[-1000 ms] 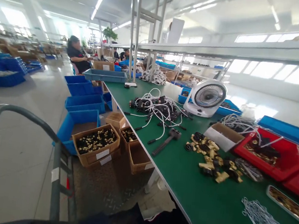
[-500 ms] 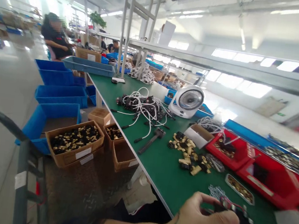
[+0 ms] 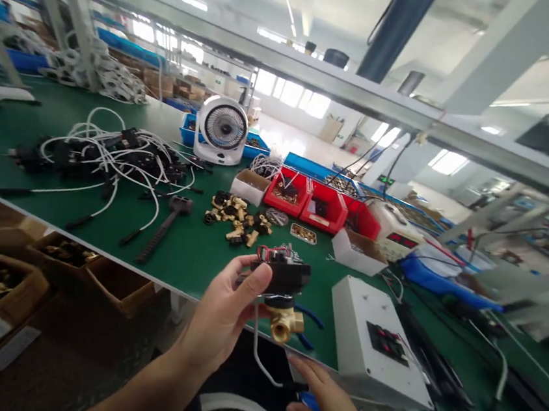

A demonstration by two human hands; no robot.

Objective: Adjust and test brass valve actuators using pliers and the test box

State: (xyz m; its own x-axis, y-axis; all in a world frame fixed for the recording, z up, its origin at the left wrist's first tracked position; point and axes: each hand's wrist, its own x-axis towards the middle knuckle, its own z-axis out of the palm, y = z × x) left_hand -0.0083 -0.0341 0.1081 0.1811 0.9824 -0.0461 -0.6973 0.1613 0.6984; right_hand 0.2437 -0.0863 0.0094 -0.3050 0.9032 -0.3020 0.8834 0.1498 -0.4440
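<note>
My left hand (image 3: pixel 227 305) is closed around a motorized ball valve and holds it up over the table's front edge. Its black actuator (image 3: pixel 279 276) has red wires and small parts exposed on top, and a brass valve body (image 3: pixel 284 324) below. A white cable (image 3: pixel 259 354) hangs from it, ending in a black plug. Low at the front, my right hand (image 3: pixel 327 397) has its fingers stretched and thumb apart, beside the black plug (image 3: pixel 293 386) and a blue object (image 3: pixel 311 402); whether it touches either is unclear. Blue tool handles (image 3: pixel 310 317) lie behind the valve.
On the green table (image 3: pixel 191 255) are a black hammer (image 3: pixel 164 230), brass fittings (image 3: pixel 236 218), cabled black units (image 3: pixel 122 157) and a white fan (image 3: pixel 224 128). Red bins (image 3: pixel 323 207) line the back. A grey box (image 3: pixel 378 340) with terminals stands right; cartons (image 3: pixel 119 281) sit lower left.
The view has swung right, away from the aisle and the seated person. The valve in my left hand is now near mid-view with its brass body visible, and my right hand has come into view.
</note>
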